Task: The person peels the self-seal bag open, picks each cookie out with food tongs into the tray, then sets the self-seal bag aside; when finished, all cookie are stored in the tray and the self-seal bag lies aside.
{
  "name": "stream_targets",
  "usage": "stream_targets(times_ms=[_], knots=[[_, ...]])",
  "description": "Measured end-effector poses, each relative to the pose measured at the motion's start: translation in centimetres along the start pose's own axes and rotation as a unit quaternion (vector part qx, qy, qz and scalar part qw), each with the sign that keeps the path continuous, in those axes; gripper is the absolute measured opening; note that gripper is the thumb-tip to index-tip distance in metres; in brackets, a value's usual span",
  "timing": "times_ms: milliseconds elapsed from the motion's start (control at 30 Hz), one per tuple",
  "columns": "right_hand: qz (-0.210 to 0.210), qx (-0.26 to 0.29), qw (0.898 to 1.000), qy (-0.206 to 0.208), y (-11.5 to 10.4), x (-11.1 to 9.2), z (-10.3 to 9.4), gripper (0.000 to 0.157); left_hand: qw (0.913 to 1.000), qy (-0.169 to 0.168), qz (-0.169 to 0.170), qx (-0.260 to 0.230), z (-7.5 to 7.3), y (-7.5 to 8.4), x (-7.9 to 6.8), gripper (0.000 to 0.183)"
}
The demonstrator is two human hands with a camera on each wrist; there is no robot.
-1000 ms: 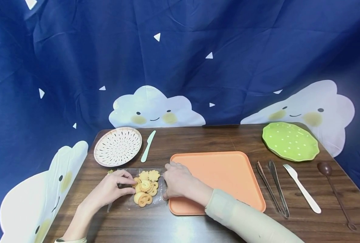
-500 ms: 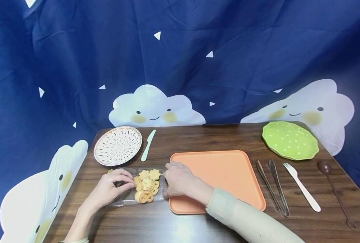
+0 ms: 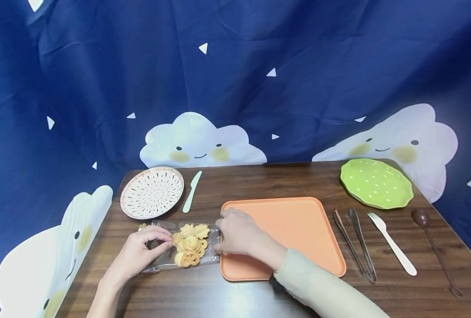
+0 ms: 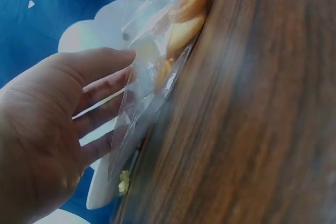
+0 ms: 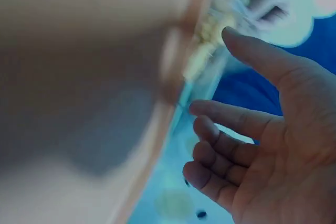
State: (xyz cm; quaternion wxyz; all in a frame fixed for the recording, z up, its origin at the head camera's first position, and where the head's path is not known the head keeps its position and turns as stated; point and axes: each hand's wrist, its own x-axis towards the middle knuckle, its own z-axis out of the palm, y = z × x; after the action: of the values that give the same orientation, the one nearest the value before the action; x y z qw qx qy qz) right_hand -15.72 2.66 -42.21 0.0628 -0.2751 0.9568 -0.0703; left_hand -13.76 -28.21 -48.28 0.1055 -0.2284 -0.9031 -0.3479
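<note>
A clear plastic bag [image 3: 163, 260] of yellow cookies [image 3: 189, 245] lies on the table at the orange tray's left side. My left hand [image 3: 137, 249] pinches the bag's left part in the head view. In the left wrist view, the left hand [image 4: 68, 108] has its thumb tip on the film and the other fingers behind it. My right hand [image 3: 241, 232] is over the left edge of the orange tray [image 3: 291, 229], beside the bag's right end. In the right wrist view, the right hand [image 5: 262, 140] has loosely bent fingers, thumb apart, with nothing between them.
A white patterned plate [image 3: 152, 193] and a pale green knife [image 3: 192, 192] lie behind the bag. To the tray's right are tongs [image 3: 358, 240], a white fork [image 3: 394, 245], a brown long-handled spoon [image 3: 434, 247] and a green dotted plate [image 3: 376, 183].
The right hand has drawn slightly right, uncovering the bag's right end. The left hand has shifted a little left along the bag. The head view has shifted slightly.
</note>
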Motion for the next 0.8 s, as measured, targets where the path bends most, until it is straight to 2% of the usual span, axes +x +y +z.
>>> stream_targets(times_ms=[133,200,300,433,600,700,800], knots=[[0.050,0.041,0.997,0.045,1.8,-1.8,-2.1,0.052,0.9999,0.002,-0.010,-0.009,0.0,0.2,-0.1,0.015],[0.091,0.056,0.992,0.070,3.3,-3.0,-3.0,0.064,0.9998,0.000,-0.012,-0.013,0.1,0.2,-0.1,0.013],[0.159,0.074,0.979,0.105,5.8,-5.4,-4.1,0.077,0.9998,0.001,-0.013,-0.014,0.3,0.1,-0.2,0.011],[0.222,0.073,0.963,0.137,9.9,-9.3,-5.4,0.087,0.9995,0.005,-0.025,-0.018,0.4,0.1,-0.2,0.011],[0.295,0.065,0.937,0.174,15.0,-14.9,-5.4,0.097,0.9981,0.009,-0.051,-0.034,0.8,0.1,-0.4,0.012],[0.336,0.057,0.927,0.153,17.4,-17.9,-4.6,0.105,0.9975,0.013,-0.057,-0.039,0.9,0.1,-0.6,0.012],[0.359,0.062,0.927,0.089,19.3,-20.0,-3.7,0.113,0.9971,0.014,-0.063,-0.040,1.0,0.1,-0.8,0.012]])
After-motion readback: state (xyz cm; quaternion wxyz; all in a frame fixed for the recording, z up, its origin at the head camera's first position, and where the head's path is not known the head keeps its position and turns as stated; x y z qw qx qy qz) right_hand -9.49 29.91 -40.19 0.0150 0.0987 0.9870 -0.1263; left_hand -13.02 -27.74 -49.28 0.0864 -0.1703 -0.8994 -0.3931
